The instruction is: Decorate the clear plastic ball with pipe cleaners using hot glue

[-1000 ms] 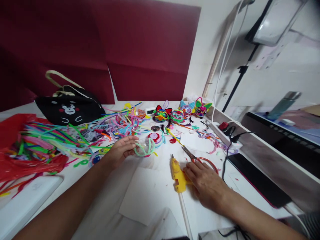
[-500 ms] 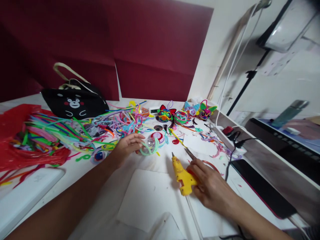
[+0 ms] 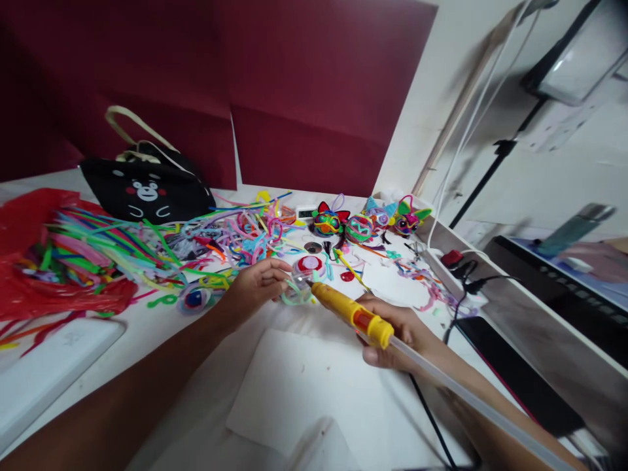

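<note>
My left hand (image 3: 265, 283) is closed on the near-left side of a clear plastic ball (image 3: 301, 278) with pale green pipe cleaner bands around it. In my right hand (image 3: 395, 327) is a yellow hot glue gun (image 3: 348, 311), its nozzle pointing left at the ball; I cannot tell whether the tip touches it. A long translucent glue stick (image 3: 456, 386) sticks out of the gun's back end. Just behind the ball lies a red and lilac coiled disc (image 3: 311, 263). The scissors seen earlier by my right hand are hidden now.
Loose pipe cleaners (image 3: 235, 235) and a red plastic bag (image 3: 108, 297) fill the left. Finished decorated balls (image 3: 360, 227) stand at the back. White paper (image 3: 304, 392) lies in front, a phone (image 3: 520, 376) at right, a white power bank (image 3: 63, 373) at left, a black bag (image 3: 147, 196) behind.
My right hand has turned the glue gun from upright to slanting left and brought its nozzle to the ball. My left hand stays on the ball. The view has shifted slightly.
</note>
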### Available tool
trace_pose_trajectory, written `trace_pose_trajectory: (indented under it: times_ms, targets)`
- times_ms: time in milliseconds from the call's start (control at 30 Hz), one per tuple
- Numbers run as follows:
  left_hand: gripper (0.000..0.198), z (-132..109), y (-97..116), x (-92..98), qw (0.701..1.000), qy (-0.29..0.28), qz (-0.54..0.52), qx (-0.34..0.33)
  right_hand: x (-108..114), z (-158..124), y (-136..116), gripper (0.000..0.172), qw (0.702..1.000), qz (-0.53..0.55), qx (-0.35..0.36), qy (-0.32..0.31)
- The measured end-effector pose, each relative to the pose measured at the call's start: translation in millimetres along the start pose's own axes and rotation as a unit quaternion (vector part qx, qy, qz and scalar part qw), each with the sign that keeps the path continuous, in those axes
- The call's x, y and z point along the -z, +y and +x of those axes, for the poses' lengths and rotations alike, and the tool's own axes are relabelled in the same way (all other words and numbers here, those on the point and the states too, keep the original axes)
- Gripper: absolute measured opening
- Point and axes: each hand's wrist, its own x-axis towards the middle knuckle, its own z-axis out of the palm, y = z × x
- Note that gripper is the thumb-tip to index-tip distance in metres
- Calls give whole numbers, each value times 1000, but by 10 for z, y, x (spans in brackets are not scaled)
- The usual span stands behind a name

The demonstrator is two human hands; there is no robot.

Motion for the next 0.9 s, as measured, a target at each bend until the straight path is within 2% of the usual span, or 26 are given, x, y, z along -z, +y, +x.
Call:
trace_pose_trajectory:
  times_ms: [200,467,900]
  targets:
    - [28,-75,51,-61,1000,-25,7,-17,6,17,112,31,997,69,-35,-24]
    - [24,-133,113,-107,998,-48,16,-35,-14,24,147,31,997,61,-31,-23]
    - [29,-158,87,-132,997,-61,35,-16,-1,28,178,23,997,66,-27,-28]
